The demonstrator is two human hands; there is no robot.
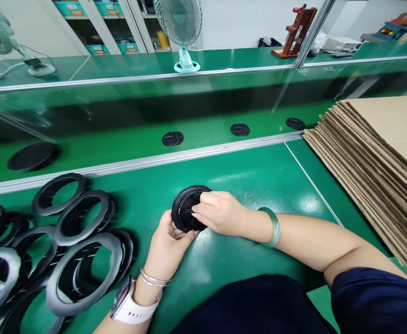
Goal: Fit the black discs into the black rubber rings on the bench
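My left hand [168,246] cups the lower edge of a round black plastic disc [184,208], holding it tilted up off the green bench top [252,171]. My right hand [217,213] lies over the disc's right side, with its fingers gripping the face and covering part of it. A small raised detail shows on the disc's face, and the rest is hidden by the fingers. Left of my hands lies a heap of black rubber rings [81,197], the closest a short way from my left wrist.
Behind a metal rail, a green conveyor belt [203,130] carries several flat black discs [172,138]. A tall stack of flattened cardboard sheets [373,153] lies at the right. A desk fan [178,23] stands on the far bench.
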